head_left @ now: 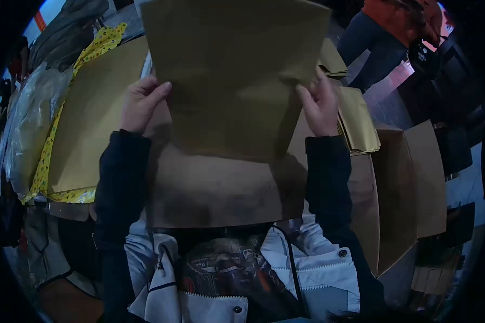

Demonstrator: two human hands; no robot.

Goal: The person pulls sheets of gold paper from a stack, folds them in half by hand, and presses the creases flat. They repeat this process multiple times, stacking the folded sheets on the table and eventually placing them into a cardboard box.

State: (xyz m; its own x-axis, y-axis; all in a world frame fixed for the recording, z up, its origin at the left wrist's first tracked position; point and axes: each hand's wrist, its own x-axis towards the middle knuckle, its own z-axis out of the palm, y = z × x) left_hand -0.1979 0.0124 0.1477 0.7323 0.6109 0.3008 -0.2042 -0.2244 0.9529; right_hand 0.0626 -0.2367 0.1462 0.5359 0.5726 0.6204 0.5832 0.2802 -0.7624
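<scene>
A large sheet of brown-gold paper [226, 81] is held up in front of me, its lower edge above the work surface. My left hand [144, 102] pinches its left edge between thumb and fingers. On the opposite edge, my right hand [320, 105] grips the paper, which creases near the thumb. Under the sheet lies a brown cardboard surface [215, 199]. Just beyond my right hand is a stack of folded gold paper [359, 121]. The sheet hides what lies behind it.
To the left, a stack of gold sheets [99, 118] rests on yellow patterned wrapping [40, 172], beside clear plastic [29, 116]. An open cardboard box [396, 199] stands at the right. A person in a red top [390, 21] is at the upper right.
</scene>
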